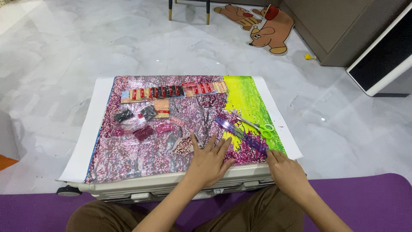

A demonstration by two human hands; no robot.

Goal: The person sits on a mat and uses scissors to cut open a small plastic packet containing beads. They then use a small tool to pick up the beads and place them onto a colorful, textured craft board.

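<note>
A diamond-painting canvas (128, 154), mostly pink with a yellow-green right part, lies spread on a white wheeled case (141, 191). My left hand (209, 161) rests flat on the canvas near its front edge, fingers spread, next to a small clear tray of beads (183, 145). My right hand (285, 172) lies at the canvas's front right corner, fingertips touching the end of a purple ruler-like tool (241, 135). Green-handled scissors (257, 125) lie just beyond it. Neither hand holds anything.
Small bags of pink, dark red and black beads (143, 122) and a row of red and black packets (171, 91) lie on the canvas's far left part. A purple mat (377, 202) lies under me. Bear-shaped cutouts (270, 30), chair legs and a cabinet stand beyond on the marble floor.
</note>
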